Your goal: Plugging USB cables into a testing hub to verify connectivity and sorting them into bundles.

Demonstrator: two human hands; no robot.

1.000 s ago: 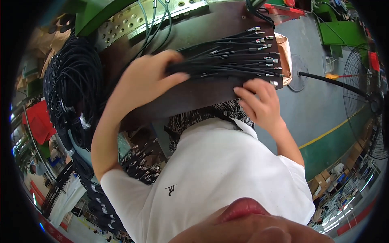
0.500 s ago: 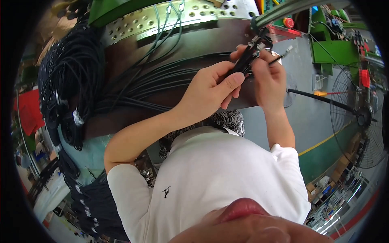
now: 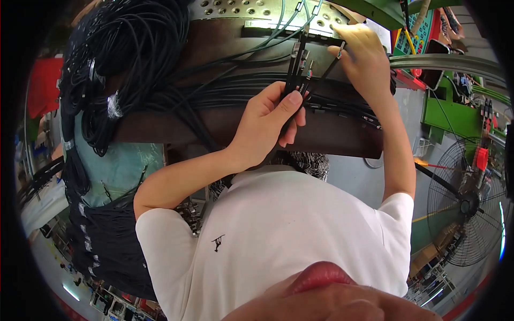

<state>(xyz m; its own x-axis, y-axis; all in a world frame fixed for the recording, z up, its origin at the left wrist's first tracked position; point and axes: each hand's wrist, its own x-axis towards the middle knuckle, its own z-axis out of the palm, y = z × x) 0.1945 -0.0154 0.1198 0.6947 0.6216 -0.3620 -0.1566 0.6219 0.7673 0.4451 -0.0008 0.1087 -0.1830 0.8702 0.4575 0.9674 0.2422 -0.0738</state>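
Note:
In my left hand (image 3: 270, 120) is a small bundle of black cables (image 3: 293, 69), gripped between thumb and fingers. Metal-tipped ends of the cables point away from me and fan apart above the hand. One cable with a metal connector (image 3: 341, 51) leans right, its tip close to my right thumb. My right hand (image 3: 367, 61) reaches over the far side of the table, brightly lit, at the edge of the perforated metal plate (image 3: 230, 9). Its index finger and thumb are apart, and I see nothing gripped between them; the other fingers are partly hidden.
Many black cables (image 3: 225, 83) lie across the brown table (image 3: 342, 131). A large coiled cable heap (image 3: 128, 48) sits at the left. Thin green-grey cables (image 3: 281, 27) cross a bright light bar (image 3: 257, 25). Right of me are a metal rail (image 3: 444, 62) and a fan (image 3: 468, 203).
My right hand has left the cable bundle and moved outward to the plate's edge. The left hand keeps its grip, with the cable ends now spread. My view has shifted.

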